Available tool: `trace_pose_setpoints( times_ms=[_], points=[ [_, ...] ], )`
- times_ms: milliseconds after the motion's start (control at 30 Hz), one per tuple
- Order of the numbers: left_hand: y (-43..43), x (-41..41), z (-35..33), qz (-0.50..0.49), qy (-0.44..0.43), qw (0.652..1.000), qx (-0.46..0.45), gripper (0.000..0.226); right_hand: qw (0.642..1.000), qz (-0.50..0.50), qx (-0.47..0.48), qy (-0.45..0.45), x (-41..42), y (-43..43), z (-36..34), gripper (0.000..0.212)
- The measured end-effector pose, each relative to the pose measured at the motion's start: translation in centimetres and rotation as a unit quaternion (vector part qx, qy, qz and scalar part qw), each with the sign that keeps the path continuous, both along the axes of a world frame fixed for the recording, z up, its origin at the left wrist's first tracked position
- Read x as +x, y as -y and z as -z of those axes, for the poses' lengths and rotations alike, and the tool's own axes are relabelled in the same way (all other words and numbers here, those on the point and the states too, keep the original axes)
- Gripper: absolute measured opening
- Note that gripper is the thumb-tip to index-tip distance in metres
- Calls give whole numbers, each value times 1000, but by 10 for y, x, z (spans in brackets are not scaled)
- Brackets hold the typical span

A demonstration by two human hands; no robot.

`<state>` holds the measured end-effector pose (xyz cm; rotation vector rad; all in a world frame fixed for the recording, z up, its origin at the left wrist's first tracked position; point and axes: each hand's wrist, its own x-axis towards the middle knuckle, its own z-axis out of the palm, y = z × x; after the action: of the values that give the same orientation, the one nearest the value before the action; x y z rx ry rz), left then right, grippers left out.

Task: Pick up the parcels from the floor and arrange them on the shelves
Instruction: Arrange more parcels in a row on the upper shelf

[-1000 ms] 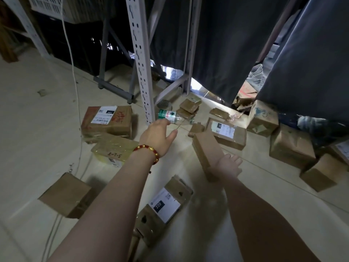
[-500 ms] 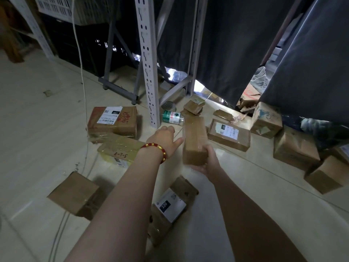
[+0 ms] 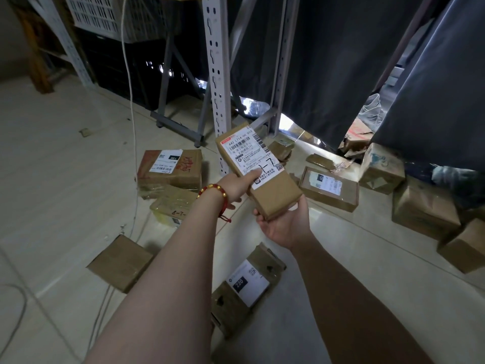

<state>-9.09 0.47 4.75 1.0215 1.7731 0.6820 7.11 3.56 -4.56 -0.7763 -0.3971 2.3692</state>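
I hold a long brown parcel (image 3: pixel 273 190) above the floor, its white shipping label marked "1-7" facing up. My right hand (image 3: pixel 283 224) cups its near end from below, fingers curled round the edge. My left hand (image 3: pixel 236 186), with a red bead bracelet at the wrist, grips its left side, thumb pressed on the label. Several more cardboard parcels lie on the pale floor: a labelled box (image 3: pixel 170 169) at left, a flat one marked "220" (image 3: pixel 246 285) near my arms, and another labelled box (image 3: pixel 329 189) at right.
A perforated white shelf upright (image 3: pixel 216 74) rises just behind the held parcel, with grey braces beside it. Dark curtains (image 3: pixel 341 61) hang at back and right. A white cable (image 3: pixel 131 101) runs down to the floor at left. Brown boxes (image 3: pixel 425 214) crowd the right side.
The parcel rose off the floor and turned label-up. My left hand, open and apart before, now grips its side. The view tilted upward.
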Motion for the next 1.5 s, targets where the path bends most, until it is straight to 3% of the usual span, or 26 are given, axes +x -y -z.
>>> trace_pose_setpoints(
  times_ms=[167,267,333,367,467,533,700,967,1067,1167,1300,1500],
  points=[
    [3,2,-7,-45,82,995,43,76,1000,-21,-7,-8,5,-2,-9,88],
    [2,1,-8,-63,115,989,70,47,999,-28,15,4,4,-1,-7,87],
    [3,1,-10,-89,129,985,75,25,999,-20,34,20,1,1,-9,75],
    [3,0,-11,-96,127,985,73,25,999,-8,36,33,-1,2,-10,68],
    [5,0,-16,-86,89,991,58,53,996,30,57,64,-6,2,-19,46],
    [6,1,-17,-93,76,991,52,69,989,43,89,108,-10,-2,-26,45],
    [4,-10,-15,-141,101,981,87,86,980,82,141,117,-28,-16,-55,37],
    [12,-36,-64,-248,127,943,184,88,969,29,226,93,-74,-22,-122,31],
    [20,-37,-89,-295,164,917,212,75,966,-7,246,82,-84,-27,-156,30],
    [27,-42,-119,-320,172,906,218,56,961,-36,266,71,-95,-29,-195,38],
    [32,-53,-184,-340,170,901,210,72,961,-63,259,69,-112,-24,-247,43],
    [42,-60,-295,-347,130,908,193,75,961,-92,233,114,-118,-17,-347,77]
  ],
)
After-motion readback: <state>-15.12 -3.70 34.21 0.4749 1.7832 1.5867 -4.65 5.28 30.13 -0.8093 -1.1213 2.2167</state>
